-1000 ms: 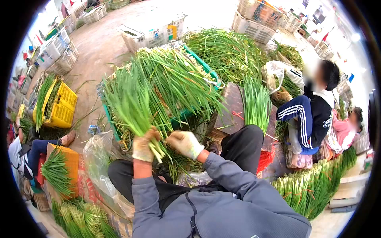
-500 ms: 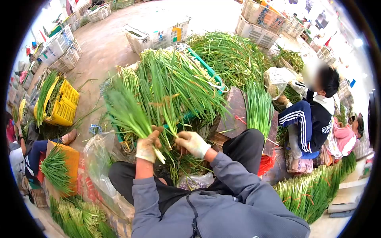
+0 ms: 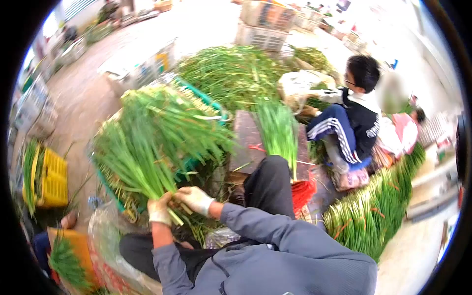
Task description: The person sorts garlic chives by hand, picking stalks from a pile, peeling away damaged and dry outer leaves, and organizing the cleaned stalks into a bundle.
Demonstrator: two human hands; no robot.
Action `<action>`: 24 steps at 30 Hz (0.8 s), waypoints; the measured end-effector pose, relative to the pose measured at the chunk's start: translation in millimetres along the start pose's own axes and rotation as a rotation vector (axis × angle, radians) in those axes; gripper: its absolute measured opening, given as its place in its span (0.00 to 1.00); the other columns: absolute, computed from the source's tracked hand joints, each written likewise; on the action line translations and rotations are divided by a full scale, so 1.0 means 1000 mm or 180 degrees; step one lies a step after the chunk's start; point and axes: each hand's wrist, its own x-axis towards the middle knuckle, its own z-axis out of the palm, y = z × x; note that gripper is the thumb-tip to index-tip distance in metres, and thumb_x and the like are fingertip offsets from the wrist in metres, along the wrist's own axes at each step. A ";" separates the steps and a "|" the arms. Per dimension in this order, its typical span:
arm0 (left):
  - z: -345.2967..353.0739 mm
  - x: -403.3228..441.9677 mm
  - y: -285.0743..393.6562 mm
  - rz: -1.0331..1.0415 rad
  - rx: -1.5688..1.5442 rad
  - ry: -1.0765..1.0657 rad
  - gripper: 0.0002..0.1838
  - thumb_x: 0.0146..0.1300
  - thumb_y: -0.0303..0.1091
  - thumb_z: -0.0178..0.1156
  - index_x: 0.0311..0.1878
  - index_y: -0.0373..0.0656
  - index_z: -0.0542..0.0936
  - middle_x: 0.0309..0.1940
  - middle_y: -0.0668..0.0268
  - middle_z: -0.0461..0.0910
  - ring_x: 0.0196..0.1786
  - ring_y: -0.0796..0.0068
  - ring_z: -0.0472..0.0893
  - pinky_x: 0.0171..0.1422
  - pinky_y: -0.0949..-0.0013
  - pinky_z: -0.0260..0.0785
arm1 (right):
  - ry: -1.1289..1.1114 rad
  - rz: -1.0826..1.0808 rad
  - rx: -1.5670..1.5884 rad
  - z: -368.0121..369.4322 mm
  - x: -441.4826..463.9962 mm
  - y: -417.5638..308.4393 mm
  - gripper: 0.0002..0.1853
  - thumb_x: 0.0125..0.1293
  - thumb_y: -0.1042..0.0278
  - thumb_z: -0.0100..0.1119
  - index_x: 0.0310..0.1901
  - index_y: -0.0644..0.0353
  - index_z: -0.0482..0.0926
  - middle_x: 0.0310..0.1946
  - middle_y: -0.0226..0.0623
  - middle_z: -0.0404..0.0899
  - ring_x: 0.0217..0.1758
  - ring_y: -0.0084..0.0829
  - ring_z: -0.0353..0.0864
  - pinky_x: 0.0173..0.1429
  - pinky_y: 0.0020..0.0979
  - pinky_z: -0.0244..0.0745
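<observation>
My gloved left hand [image 3: 160, 209] is closed around the pale stalk ends of a bunch of garlic chives [image 3: 140, 169], whose green leaves fan up and away. Right beside it, my gloved right hand [image 3: 195, 200] has its fingers closed on more stalks at the base of the bunch. Beyond my hands a teal crate [image 3: 199, 93] is heaped with loose garlic chives [image 3: 172, 110]. To the right of it, a neat pile of garlic chives [image 3: 278, 130] lies on a dark board [image 3: 244, 129], with a red tie [image 3: 256, 147] near it.
A person [image 3: 356, 103] sits on the right beside a white sack [image 3: 300, 86]. Tied chive bundles [image 3: 366, 221] stand in a row at the right. At the left are a yellow crate [image 3: 53, 177] and a clear plastic bag [image 3: 110, 236]. A large chive heap [image 3: 226, 69] lies behind.
My view has turned to the right. My hands have come together, and the separate stalks in my right hand now meet the bunch in my left.
</observation>
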 end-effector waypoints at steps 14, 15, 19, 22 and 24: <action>-0.018 0.027 -0.014 0.0134 -0.0849 0.0696 0.09 0.63 0.27 0.68 0.44 0.33 0.83 0.28 0.66 0.80 0.21 0.80 0.70 0.24 0.76 0.61 | 0.0926 -0.0517 -0.1229 -0.033 -0.033 0.018 0.16 0.69 0.58 0.55 0.42 0.61 0.86 0.36 0.50 0.85 0.40 0.46 0.85 0.46 0.38 0.79; -0.021 0.025 -0.011 0.0229 -0.0818 0.0698 0.11 0.63 0.28 0.68 0.46 0.34 0.82 0.28 0.65 0.80 0.21 0.80 0.70 0.24 0.75 0.62 | 0.0441 0.0234 -0.1856 -0.042 -0.039 0.004 0.16 0.69 0.56 0.55 0.40 0.61 0.86 0.35 0.50 0.85 0.39 0.45 0.85 0.45 0.38 0.78; -0.003 0.006 0.025 0.0122 -0.1519 -0.0169 0.17 0.67 0.36 0.66 0.55 0.40 0.79 0.33 0.71 0.81 0.23 0.81 0.72 0.27 0.73 0.65 | 0.0039 0.0413 -0.1950 -0.070 -0.034 0.032 0.18 0.67 0.54 0.57 0.38 0.62 0.85 0.31 0.48 0.84 0.33 0.44 0.84 0.43 0.39 0.77; 0.000 -0.003 0.022 0.0118 -0.1459 -0.0550 0.23 0.63 0.38 0.70 0.59 0.43 0.77 0.36 0.72 0.82 0.25 0.82 0.75 0.28 0.74 0.67 | -0.0176 0.0558 0.0023 -0.057 -0.021 0.002 0.18 0.72 0.55 0.55 0.43 0.63 0.84 0.26 0.32 0.82 0.27 0.22 0.79 0.32 0.27 0.74; -0.001 -0.001 0.012 0.0021 -0.1404 -0.0847 0.28 0.59 0.39 0.73 0.60 0.43 0.75 0.37 0.72 0.83 0.26 0.81 0.76 0.31 0.73 0.72 | -0.0387 0.0592 0.0476 -0.046 -0.012 -0.015 0.17 0.72 0.54 0.55 0.45 0.61 0.83 0.25 0.29 0.80 0.25 0.21 0.78 0.31 0.25 0.73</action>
